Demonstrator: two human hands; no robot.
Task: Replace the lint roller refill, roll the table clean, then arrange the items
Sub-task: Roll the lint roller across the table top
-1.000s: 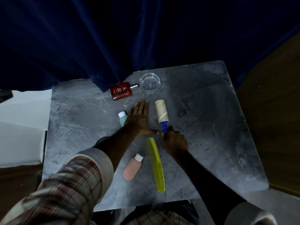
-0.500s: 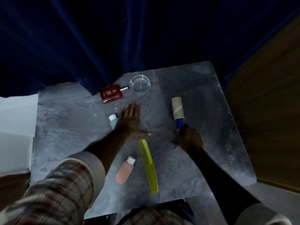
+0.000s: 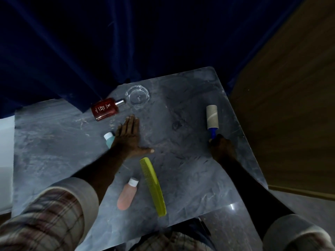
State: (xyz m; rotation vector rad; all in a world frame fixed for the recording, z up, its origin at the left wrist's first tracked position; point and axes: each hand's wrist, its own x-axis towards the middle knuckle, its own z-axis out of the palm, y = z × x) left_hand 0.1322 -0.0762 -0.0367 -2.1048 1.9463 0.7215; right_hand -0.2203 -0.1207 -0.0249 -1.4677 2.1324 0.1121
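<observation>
My right hand (image 3: pixel 222 146) grips the blue handle of the lint roller (image 3: pixel 211 117), whose beige roll lies on the grey table (image 3: pixel 181 169) near its right edge. My left hand (image 3: pixel 127 138) rests flat on the table's middle, fingers spread, partly covering a teal bottle with a white cap (image 3: pixel 109 139). A red perfume bottle (image 3: pixel 106 109) and a clear glass dish (image 3: pixel 138 96) lie at the back. A yellow-green comb (image 3: pixel 153 185) and a pink bottle (image 3: pixel 127 194) lie near the front.
A dark blue curtain (image 3: pixel 108 51) hangs behind the table and drapes onto its back edge. A wooden panel (image 3: pixel 290 105) stands right of the table. The table's right edge runs close to the roller.
My right hand has slid the lint roller rightward across the table, from beside my left hand to near the right edge. The left hand has stayed flat in place.
</observation>
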